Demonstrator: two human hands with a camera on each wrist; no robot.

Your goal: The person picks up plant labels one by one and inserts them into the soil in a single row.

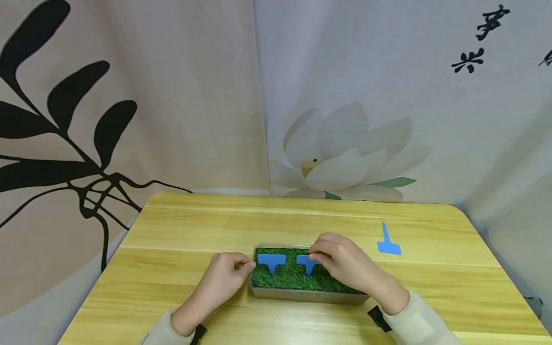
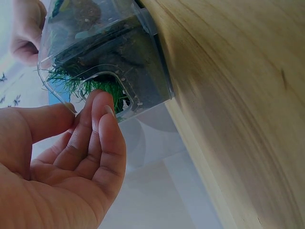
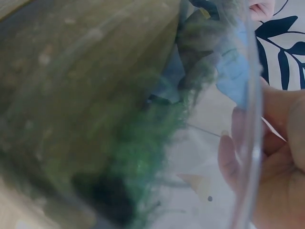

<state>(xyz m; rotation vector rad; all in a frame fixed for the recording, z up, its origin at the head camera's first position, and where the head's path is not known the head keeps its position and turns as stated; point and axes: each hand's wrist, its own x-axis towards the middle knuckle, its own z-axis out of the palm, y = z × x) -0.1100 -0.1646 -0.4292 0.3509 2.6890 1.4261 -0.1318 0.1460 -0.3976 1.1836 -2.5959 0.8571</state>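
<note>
A clear plastic box (image 1: pixel 308 295) filled with green artificial grass (image 1: pixel 289 280) sits near the table's front. Two blue T-shaped plant labels stand upright in the grass: a left label (image 1: pixel 271 260) and a right label (image 1: pixel 305 261). My right hand (image 1: pixel 345 261) pinches the right label by the right end of its top bar. At the box's left end, my left hand (image 1: pixel 228 275) holds the rim between thumb and fingers; the left wrist view shows the fingertips (image 2: pixel 101 100) at the box's end wall. The right wrist view looks blurrily through the clear wall.
A third blue plant label (image 1: pixel 389 245) lies flat on the wooden table (image 1: pixel 207 225), right of the box and behind my right hand. A printed cloth backdrop (image 1: pixel 207 96) hangs behind the table's far edge.
</note>
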